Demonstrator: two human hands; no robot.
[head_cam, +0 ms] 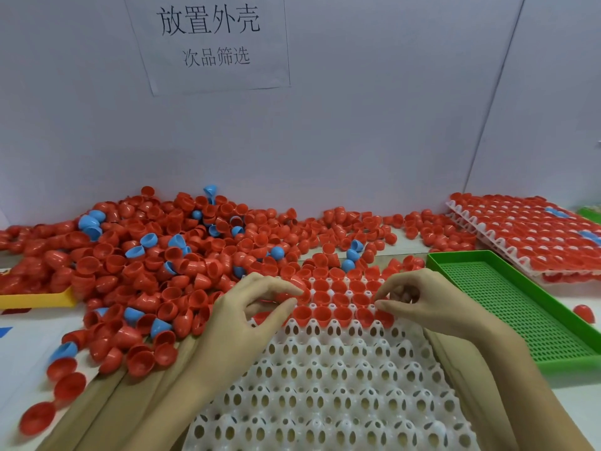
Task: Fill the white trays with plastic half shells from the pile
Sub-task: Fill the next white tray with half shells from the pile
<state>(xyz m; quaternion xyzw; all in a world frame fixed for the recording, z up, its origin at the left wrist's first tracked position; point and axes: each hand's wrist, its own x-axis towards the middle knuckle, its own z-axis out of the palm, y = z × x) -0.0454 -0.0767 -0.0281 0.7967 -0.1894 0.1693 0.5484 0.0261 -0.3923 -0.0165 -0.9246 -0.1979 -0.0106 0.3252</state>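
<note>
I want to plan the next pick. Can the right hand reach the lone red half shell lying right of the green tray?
Probably yes. The right hand is pinching a shell at the white tray; the lone red half shell lies beyond the low green tray, nothing tall between.

We see a bright, even scene lit softly from above, with only faint shadows under the hands (247, 307) and the pile (156, 255). Small highlights shine on the red shells. The wide lens bends the wall seams (487, 109) and stretches the corners. The centre looks fairly sharp, while the far edges and lower tray (341, 402) go slightly soft.
</note>
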